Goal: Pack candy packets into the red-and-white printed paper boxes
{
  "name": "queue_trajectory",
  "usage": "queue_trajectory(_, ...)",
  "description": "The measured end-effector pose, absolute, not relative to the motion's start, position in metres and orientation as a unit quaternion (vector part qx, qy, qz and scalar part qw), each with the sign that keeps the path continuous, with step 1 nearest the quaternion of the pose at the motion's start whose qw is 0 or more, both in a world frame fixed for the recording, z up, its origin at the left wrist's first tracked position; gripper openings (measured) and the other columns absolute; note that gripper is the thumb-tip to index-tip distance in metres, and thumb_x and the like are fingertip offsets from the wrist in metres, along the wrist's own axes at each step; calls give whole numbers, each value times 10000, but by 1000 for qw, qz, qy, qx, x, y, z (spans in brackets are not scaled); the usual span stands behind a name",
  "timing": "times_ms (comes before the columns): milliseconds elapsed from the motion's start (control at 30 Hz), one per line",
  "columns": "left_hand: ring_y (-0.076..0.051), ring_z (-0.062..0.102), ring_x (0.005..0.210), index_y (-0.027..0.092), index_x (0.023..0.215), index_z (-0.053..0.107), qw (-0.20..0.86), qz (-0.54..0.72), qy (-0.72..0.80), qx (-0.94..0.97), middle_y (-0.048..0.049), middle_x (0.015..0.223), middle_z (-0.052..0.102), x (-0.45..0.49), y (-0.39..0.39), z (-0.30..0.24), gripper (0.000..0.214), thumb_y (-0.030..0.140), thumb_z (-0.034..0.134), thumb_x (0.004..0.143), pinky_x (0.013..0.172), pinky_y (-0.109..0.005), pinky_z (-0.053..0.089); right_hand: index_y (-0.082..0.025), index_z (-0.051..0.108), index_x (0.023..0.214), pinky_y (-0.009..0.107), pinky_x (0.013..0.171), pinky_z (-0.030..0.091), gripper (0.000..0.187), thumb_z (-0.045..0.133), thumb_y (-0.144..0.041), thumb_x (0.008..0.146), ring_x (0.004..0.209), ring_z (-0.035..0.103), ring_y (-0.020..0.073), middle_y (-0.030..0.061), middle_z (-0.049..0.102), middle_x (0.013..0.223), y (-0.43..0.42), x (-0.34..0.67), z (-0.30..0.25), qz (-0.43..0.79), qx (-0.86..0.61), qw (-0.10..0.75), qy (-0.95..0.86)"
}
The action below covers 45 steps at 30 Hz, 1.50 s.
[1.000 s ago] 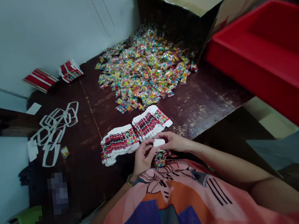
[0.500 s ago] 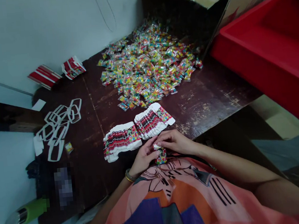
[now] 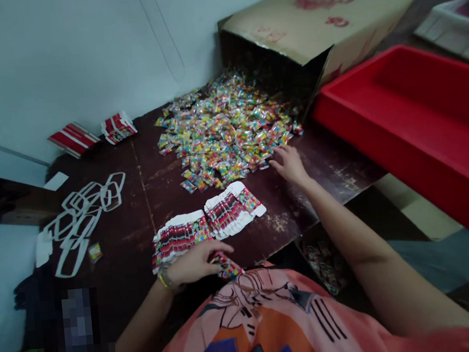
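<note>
A small, colourful printed carton (image 3: 228, 266) sits in my left hand (image 3: 193, 263), close to my shirt, with fingers and thumb closed round it. Out at the near right edge of the heap of clear candy packets (image 3: 226, 127) is my right hand (image 3: 290, 165), fingers apart and bent toward the packets. No packet shows in that hand; whether its fingertips touch one is hard to tell. Two overlapping rows of flat cartons, the left row (image 3: 180, 238) and the right row (image 3: 234, 210), lie on the dark table (image 3: 286, 204) between my hands and the heap.
Behind the heap stands an open cardboard box (image 3: 319, 15), with a red tray (image 3: 377, 114) at the right. White paper bands (image 3: 85, 205) and one stray packet (image 3: 95, 252) lie at the left. Red-and-white carton stacks (image 3: 74, 139) rest by the wall. More packets (image 3: 326, 264) sit below the table edge.
My right hand has left the carton and moved forward and right to the heap. My left hand keeps the carton, now tilted, and has shifted left. The view has tipped up.
</note>
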<state>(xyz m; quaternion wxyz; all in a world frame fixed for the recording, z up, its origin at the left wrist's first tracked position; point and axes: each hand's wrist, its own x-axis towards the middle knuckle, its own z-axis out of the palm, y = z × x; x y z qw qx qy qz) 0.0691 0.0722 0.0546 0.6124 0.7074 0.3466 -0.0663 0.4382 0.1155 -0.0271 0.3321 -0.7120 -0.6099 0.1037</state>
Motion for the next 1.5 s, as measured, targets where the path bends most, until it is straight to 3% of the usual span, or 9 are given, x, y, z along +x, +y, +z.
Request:
queue_trajectory(133, -188, 560, 761, 207, 848, 700, 547, -163, 328, 752, -8, 801, 651, 53, 84, 58, 191, 248, 656, 667, 695, -254, 405, -66, 549, 1243, 458, 1016, 240, 424, 542, -314, 899, 1257, 333, 268, 203, 458, 1361, 136, 497, -45, 65, -738, 297, -603)
queue_trajectory(333, -206, 609, 857, 228, 1274, 462, 743, 0, 383, 549, -93, 1083, 616, 76, 80, 32, 512, 359, 597, 798, 594, -256, 493, -162, 612, 1163, 469, 1030, 239, 303, 473, -252, 909, 1240, 369, 298, 141, 535, 1279, 99, 470, -80, 12, -746, 255, -615)
queue_trajectory(500, -165, 620, 746, 183, 1198, 485, 807, 68, 356, 465, -79, 949, 623, 128, 65, 6, 509, 325, 681, 750, 511, -212, 504, -137, 498, 1302, 469, 973, 308, 459, 516, -312, 878, 1219, 366, 337, 182, 418, 1388, 117, 477, -79, -7, -762, 267, -590)
queue_trajectory(667, -150, 616, 683, 162, 1117, 517, 795, 107, 389, 453, -56, 878, 626, 155, 61, 3, 458, 421, 665, 769, 462, -204, 483, -152, 662, 1042, 390, 895, 383, 277, 502, -321, 890, 1021, 502, 276, 144, 607, 1098, 136, 480, -77, 32, -742, 299, -599)
queue_trajectory(833, -174, 638, 725, 153, 1068, 539, 783, 142, 431, 424, -65, 912, 640, 139, 72, 8, 441, 451, 665, 768, 501, -237, 499, -157, 679, 941, 370, 911, 403, 350, 405, -375, 945, 1065, 510, 250, 138, 580, 1163, 97, 447, -93, 40, -742, 343, -575)
queue_trajectory(1033, -158, 642, 734, 163, 1070, 527, 797, 137, 425, 406, -63, 931, 641, 136, 72, 2, 402, 422, 650, 788, 514, -222, 496, -211, 661, 1096, 465, 948, 361, 295, 513, -383, 907, 1138, 465, 295, 112, 574, 1246, 70, 430, -86, 38, -742, 309, -594)
queue_trajectory(1167, -152, 636, 729, 161, 1039, 524, 801, 131, 417, 410, -62, 926, 637, 139, 67, 3, 372, 420, 636, 797, 511, -217, 496, -237, 642, 1155, 461, 983, 361, 296, 458, -333, 944, 1193, 440, 280, 94, 553, 1292, 47, 421, -74, 34, -711, 275, -646)
queue_trajectory(1333, -152, 634, 725, 162, 1053, 526, 789, 142, 433, 411, -57, 905, 639, 132, 66, 4, 372, 413, 635, 801, 513, -215, 500, -252, 503, 1333, 509, 1021, 354, 474, 569, -374, 879, 1274, 392, 318, 113, 498, 1360, -39, 387, -75, 107, -645, 242, -717)
queue_trajectory(1500, -170, 635, 703, 157, 1108, 527, 785, 162, 440, 405, -64, 880, 650, 135, 65, -4, 430, 452, 613, 808, 494, -232, 495, -238, 549, 1209, 400, 853, 479, 290, 462, -226, 932, 984, 570, 230, 97, 634, 1092, -90, 342, -64, 241, -626, 332, -663)
